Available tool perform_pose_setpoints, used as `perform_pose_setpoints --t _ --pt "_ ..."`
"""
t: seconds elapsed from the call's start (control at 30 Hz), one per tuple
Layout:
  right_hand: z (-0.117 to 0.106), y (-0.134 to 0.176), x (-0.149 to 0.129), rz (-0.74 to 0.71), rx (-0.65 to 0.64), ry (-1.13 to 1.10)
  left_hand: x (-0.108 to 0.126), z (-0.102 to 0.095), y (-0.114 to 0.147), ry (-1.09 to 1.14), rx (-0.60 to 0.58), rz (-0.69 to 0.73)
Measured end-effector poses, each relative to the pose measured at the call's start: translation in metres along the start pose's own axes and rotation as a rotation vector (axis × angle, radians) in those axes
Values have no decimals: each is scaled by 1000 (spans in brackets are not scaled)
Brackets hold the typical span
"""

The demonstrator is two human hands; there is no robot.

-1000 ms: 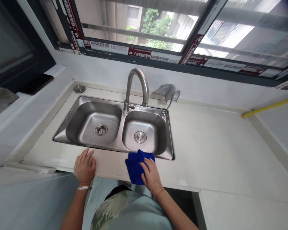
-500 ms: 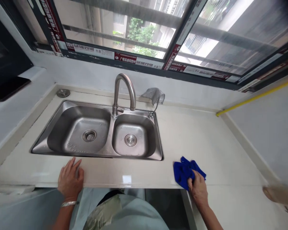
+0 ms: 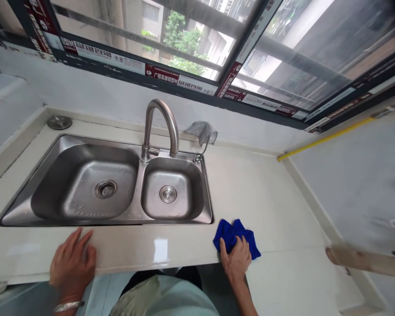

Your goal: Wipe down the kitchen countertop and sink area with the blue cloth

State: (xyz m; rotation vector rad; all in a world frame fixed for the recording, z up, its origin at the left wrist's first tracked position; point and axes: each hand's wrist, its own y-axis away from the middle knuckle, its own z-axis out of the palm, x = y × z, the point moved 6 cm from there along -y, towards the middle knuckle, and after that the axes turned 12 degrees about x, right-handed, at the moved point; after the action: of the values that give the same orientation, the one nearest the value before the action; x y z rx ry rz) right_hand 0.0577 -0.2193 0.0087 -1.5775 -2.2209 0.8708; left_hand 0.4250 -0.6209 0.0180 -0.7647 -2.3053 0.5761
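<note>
My right hand (image 3: 235, 259) presses a crumpled blue cloth (image 3: 233, 233) onto the pale countertop (image 3: 270, 197), just right of the sink's front right corner. Fingers are curled over the cloth's near edge. My left hand (image 3: 73, 264) lies flat on the counter's front edge, fingers spread, in front of the left basin; a silver bracelet is on that wrist. The stainless double sink (image 3: 206, 193) has two drains, and a curved faucet (image 3: 159, 127) stands behind its divider.
A round metal plug (image 3: 59, 122) sits at the counter's back left. A crumpled silvery scrubber (image 3: 200, 131) rests behind the sink on the right. A yellow pipe (image 3: 322, 139) runs along the right wall. A wooden handle (image 3: 365, 260) juts in at far right.
The cloth and my right hand slid from the sink's front rim to the right onto the counter, then back a little leftward. The view swung to the right. My left hand stayed put.
</note>
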Motion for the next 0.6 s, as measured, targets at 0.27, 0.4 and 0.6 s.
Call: perform_pose_setpoints --t 0.27,0.4,0.6 --pt "10 -8 -16 -224 -31 -146 4 -4 0 -82 21 -98" --pt "30 -33 -29 -266 -74 -217 0 -3 -1 -110 -2 -164" --pt "71 -82 -56 -343 -135 -259 14 -10 -1 -216 25 -287"
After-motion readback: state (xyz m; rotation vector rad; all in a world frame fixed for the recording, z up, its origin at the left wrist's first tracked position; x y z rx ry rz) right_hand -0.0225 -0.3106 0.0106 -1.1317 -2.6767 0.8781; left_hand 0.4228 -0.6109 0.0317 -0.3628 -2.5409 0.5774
